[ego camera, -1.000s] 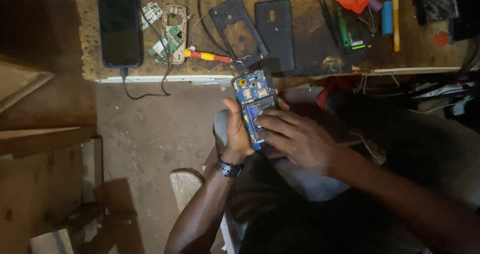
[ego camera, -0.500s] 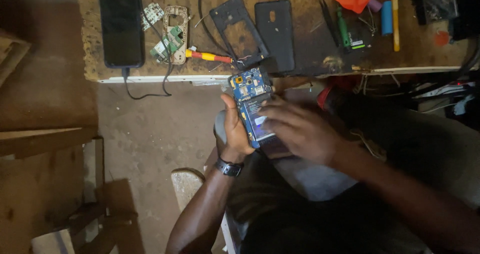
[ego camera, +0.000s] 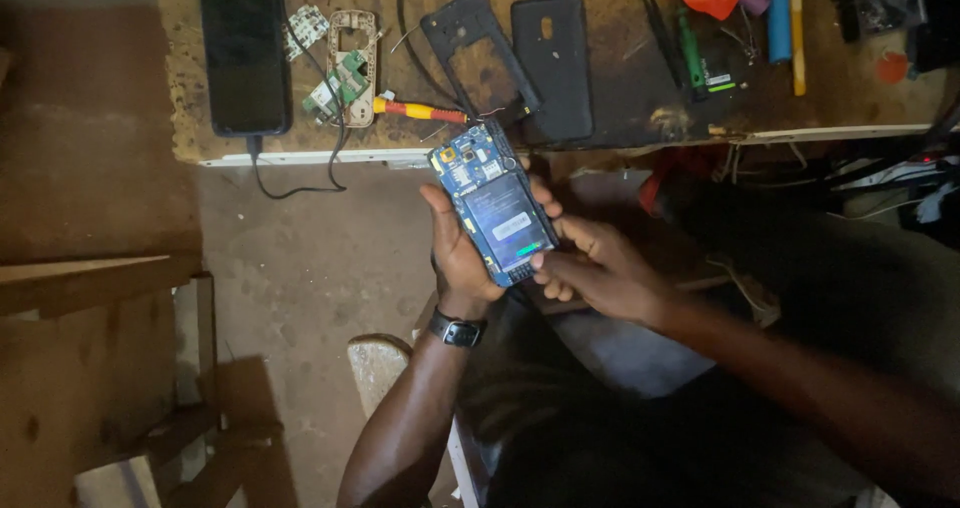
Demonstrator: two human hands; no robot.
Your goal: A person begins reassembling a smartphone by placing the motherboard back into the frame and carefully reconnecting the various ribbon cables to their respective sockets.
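Left hand (ego camera: 462,253) is wrapped around an opened phone (ego camera: 495,203), held just below the counter (ego camera: 620,118) edge; right hand (ego camera: 595,268) fingertips are pressed against its lower end. Steady support and light pressure seem advisable.

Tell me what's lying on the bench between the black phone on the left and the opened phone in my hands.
In the head view, a tan phone frame with green circuit boards, then a red-and-yellow screwdriver, lie between the black phone and the opened phone.

The opened phone (ego camera: 492,202) shows a blue board and dark battery. The screwdriver (ego camera: 420,112) is red and yellow; the worktop (ego camera: 620,98) is brown, the back cover (ego camera: 552,66) black.
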